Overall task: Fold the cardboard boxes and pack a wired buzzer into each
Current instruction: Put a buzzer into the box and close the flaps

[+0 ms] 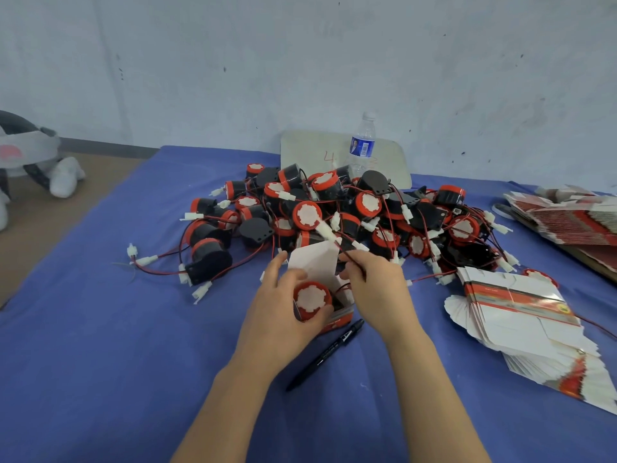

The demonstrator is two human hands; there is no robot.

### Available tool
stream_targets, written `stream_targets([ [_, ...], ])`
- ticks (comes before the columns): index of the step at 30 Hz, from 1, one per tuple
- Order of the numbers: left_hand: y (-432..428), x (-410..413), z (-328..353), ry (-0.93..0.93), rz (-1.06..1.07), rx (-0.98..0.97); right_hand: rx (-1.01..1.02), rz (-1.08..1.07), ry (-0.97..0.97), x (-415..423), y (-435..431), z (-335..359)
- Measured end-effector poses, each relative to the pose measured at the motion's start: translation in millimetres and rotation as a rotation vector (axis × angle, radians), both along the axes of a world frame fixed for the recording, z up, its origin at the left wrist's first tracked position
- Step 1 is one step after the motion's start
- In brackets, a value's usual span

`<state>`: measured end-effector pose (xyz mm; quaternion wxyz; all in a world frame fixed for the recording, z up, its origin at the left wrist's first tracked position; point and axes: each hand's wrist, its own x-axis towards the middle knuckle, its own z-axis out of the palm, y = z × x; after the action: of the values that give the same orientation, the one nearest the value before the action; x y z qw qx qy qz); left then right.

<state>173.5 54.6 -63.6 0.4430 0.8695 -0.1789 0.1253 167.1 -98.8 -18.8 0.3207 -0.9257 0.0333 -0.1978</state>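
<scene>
Blue cloth-covered counter carried a heap of red-and-black round wired buzzers toward far edge, w/ flat white-and-red cardboard box blanks at right edge. Mid-counter, left hand fingers gripped small open cardboard box w/ one red-capped buzzer inside. Right hand fingers pinched thin black wire.

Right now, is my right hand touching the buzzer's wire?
Touching. The head view shows the right hand pinching the wire just above the open box.

A heap of buzzers lies mid-table, a bottle behind it at the far edge, flat boxes stacked right, a pen nearer the front.
</scene>
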Motion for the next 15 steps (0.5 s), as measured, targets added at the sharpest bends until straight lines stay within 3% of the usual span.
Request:
stream_targets([
  [5, -1.2, 1.0, -0.1, 0.016, 0.017, -0.012, -0.042, 0.112, 0.134, -1.8, -0.7, 4.5],
  [9, -3.6, -0.3, 0.3, 0.020, 0.026, -0.009, -0.130, 0.053, 0.072, 1.2, 5.7, -4.8],
  [15, -4.2, -0.8, 1.4, 0.023, -0.006, -0.021, -0.012, 0.085, -0.028, 0.2, 1.7, -5.0],
])
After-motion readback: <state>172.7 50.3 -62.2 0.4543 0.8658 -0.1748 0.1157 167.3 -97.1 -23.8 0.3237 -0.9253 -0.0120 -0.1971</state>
